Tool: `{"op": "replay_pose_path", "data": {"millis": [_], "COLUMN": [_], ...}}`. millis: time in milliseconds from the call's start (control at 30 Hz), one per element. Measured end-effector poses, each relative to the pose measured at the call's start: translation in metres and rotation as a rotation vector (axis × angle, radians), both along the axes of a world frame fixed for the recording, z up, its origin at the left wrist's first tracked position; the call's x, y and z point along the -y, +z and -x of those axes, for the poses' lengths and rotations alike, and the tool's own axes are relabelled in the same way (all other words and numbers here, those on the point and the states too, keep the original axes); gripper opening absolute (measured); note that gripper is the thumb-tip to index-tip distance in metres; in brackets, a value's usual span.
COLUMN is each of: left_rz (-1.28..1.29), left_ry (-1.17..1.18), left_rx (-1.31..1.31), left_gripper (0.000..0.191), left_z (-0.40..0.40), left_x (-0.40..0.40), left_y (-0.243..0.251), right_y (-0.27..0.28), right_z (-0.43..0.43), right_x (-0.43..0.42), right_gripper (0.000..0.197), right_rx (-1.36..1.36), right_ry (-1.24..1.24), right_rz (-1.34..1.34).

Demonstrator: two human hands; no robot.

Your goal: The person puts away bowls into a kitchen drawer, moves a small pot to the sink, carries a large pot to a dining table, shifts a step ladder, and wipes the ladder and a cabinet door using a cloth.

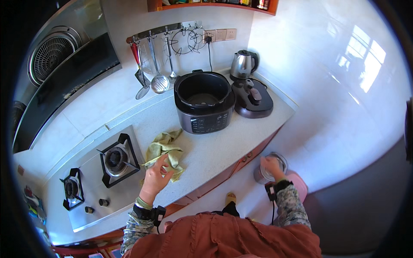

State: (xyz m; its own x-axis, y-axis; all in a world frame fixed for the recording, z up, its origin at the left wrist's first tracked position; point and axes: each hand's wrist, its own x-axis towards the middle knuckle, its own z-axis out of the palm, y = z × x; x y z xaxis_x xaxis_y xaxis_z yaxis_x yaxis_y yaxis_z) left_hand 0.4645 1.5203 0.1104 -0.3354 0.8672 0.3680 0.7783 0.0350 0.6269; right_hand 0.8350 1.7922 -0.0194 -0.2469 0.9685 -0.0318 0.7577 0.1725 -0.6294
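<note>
My left hand [157,176] is over the front of the counter, fingers apart and nothing in them. Beneath and just beyond its fingertips lies a crumpled yellow-green cloth [166,150]. Lower down on the right, beyond the counter's front edge, my right hand [272,166] is over the mouth of a round grey container [262,176]. Its fingers are curled, and whether they grip the rim cannot be made out. Behind the cloth stands an electric pressure cooker [206,121] without its lid, its dark well facing up. The detached cooker lid [253,98] rests on the counter to its right.
A steel kettle [242,64] stands in the back corner. To the left is a two-burner gas hob [92,193] under a range hood [77,67]. Utensils such as a slotted skimmer [160,84] hang on the wall. A pink object [298,185] is partly hidden behind my right forearm.
</note>
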Motion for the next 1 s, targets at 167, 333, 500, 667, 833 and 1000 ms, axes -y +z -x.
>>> {"op": "replay_pose_path", "data": {"millis": [167,333,500,667,833,1000], "left_rz": [0.027,0.004,0.034,0.018,-0.038,-0.095], "left_ry": [0.196,0.340,0.411,0.477,0.442,0.495], "left_rx": [0.128,0.391,0.362,0.430,0.492,0.715], "left_gripper": [0.053,0.051,0.051,0.050,0.047,0.038], "left_z": [-0.003,-0.012,-0.020,-0.009,0.021,0.042], "left_x": [-0.062,-0.102,-0.125,-0.139,-0.166,-0.190], "left_y": [-0.014,-0.027,-0.025,-0.017,-0.036,-0.036], "right_y": [0.042,0.097,0.111,0.110,0.103,0.090], "right_z": [0.029,0.089,0.125,0.154,0.157,0.159], "right_x": [-0.160,-0.257,-0.310,-0.325,-0.342,-0.350], "right_gripper": [0.044,0.060,0.075,0.077,0.074,0.069], "right_rx": [0.128,0.158,0.153,0.231,0.190,0.183], "right_ry": [0.289,0.221,0.170,0.119,0.135,0.119], "right_rz": [-0.200,-0.214,-0.162,-0.097,-0.192,-0.247]}}
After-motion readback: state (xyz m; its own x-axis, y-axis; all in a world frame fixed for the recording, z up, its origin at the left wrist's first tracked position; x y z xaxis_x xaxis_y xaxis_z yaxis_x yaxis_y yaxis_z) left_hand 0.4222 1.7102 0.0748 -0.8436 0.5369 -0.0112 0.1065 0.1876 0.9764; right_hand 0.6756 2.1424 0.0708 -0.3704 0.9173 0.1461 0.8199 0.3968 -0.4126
